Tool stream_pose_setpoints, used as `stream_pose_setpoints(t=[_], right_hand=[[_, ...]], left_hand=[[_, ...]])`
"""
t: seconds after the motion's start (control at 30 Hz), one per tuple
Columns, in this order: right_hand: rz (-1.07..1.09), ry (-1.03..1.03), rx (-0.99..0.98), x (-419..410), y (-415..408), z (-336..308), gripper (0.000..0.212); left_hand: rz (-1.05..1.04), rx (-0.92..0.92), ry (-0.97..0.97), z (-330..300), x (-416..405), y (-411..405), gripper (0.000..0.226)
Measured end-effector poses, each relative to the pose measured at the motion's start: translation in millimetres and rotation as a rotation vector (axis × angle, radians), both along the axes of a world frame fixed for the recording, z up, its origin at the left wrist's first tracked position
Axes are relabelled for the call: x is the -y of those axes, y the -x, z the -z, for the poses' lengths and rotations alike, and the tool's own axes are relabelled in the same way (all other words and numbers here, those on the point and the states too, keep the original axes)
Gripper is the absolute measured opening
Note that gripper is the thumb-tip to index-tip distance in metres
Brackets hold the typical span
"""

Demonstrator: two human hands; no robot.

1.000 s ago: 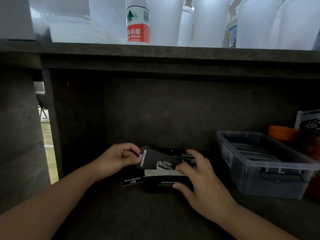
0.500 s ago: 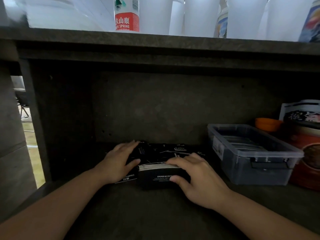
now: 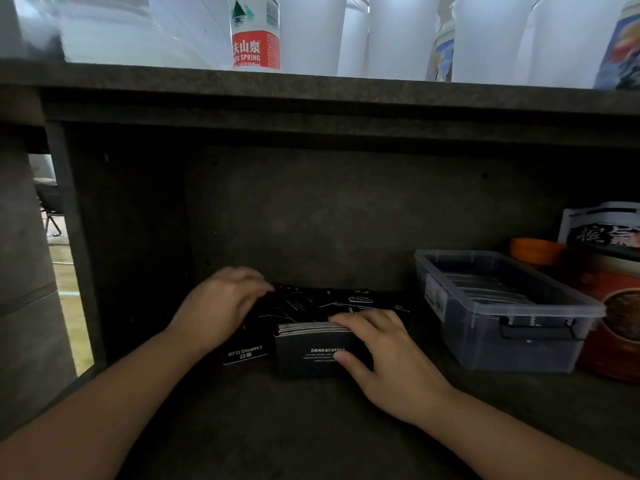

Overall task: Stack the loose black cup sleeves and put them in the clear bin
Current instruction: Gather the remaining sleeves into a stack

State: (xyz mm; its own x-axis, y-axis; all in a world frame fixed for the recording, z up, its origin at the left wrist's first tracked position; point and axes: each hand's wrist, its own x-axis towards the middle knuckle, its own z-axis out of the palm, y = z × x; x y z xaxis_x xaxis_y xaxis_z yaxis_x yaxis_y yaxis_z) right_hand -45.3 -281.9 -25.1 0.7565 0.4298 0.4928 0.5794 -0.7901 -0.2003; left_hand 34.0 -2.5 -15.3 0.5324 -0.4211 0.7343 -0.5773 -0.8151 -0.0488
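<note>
One upright stack of black cardboard cup sleeves [image 3: 311, 348], gripped by the right hand [image 3: 388, 358]; left hand [image 3: 221, 306], fingers blurred, now reaches over scattered loose sleeves [image 3: 311, 303]. One clear plastic bin [image 3: 498, 313].

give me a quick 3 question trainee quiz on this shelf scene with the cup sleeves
1. True or false: the clear bin stands to the right of the stack of black cup sleeves.
2. Which hand holds that stack?
A. left hand
B. right hand
3. What printed words show on the stack's front face?

Key
1. True.
2. B, thumb on the front, fingers over the top edge.
3. DRINK&COFFEE.
</note>
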Motion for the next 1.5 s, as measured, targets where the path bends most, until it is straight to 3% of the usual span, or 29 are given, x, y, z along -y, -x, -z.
stream_pose_setpoints(t=[0.1, 0.23, 0.33, 0.5, 0.6, 0.7, 0.87, 0.93, 1.0, 1.07, 1.13, 1.17, 1.2, 1.23, 1.3, 1.33, 1.43, 1.5], right_hand=[[-0.012, -0.009, -0.006, 1, -1, 0, 0.050], [-0.014, -0.016, 0.004, 2, -2, 1, 0.050], [-0.019, -0.029, -0.001, 2, -2, 0, 0.051], [-0.026, -0.035, -0.007, 2, -1, 0, 0.050], [-0.018, -0.030, -0.006, 2, -1, 0, 0.051], [-0.018, -0.036, -0.006, 2, 0, -1, 0.054], [-0.006, -0.119, -0.056, 1, 3, -3, 0.082], [0.001, -0.096, -0.047, 1, 2, -2, 0.080], [-0.005, -0.038, -0.021, 2, 1, -1, 0.065], [-0.008, -0.008, -0.012, 3, 0, -1, 0.055], [-0.005, -0.003, -0.018, 3, -1, -1, 0.053], [-0.004, -0.001, -0.016, 3, -2, -1, 0.053], [-0.002, 0.002, -0.015, 3, -2, 0, 0.053], [-0.001, 0.004, -0.017, 3, -2, -1, 0.054], [-0.002, 0.007, -0.021, 4, -2, -1, 0.054], [-0.002, 0.005, -0.021, 4, -2, -1, 0.054], [-0.003, 0.004, -0.023, 3, -2, -2, 0.054], [-0.001, 0.010, -0.029, 3, -2, -2, 0.054]], left_hand=[[-0.133, 0.035, 0.302, -5, -14, 6, 0.021], [-0.227, -0.166, 0.632, -4, -21, 9, 0.019], [-0.246, -0.290, 0.749, -3, -23, 5, 0.018], [-0.122, -0.486, 0.969, 4, -22, -4, 0.009], [-0.076, -0.502, 1.167, 1, -23, -5, 0.007], [0.067, -0.564, 1.271, -9, -19, 4, 0.033], [0.191, -0.886, 0.778, -15, 0, 24, 0.018], [0.261, -1.052, 0.661, -13, 10, 29, 0.017], [0.331, -1.160, 0.606, -12, 18, 33, 0.023], [0.350, -1.124, 0.687, -10, 20, 29, 0.036], [0.238, -0.900, 0.773, -5, 13, 20, 0.018], [0.092, -0.753, 0.685, -4, 7, 16, 0.014], [-0.076, -0.640, 0.504, -3, -2, 12, 0.023], [-0.222, -0.602, 0.312, 0, -7, 10, 0.049], [-0.453, -0.761, 0.051, 5, -14, 11, 0.101], [-0.497, -0.866, -0.008, 5, -14, 13, 0.114], [-0.447, -0.945, -0.026, 6, -20, 10, 0.140], [-0.396, -0.870, 0.106, 5, -25, 8, 0.135]])
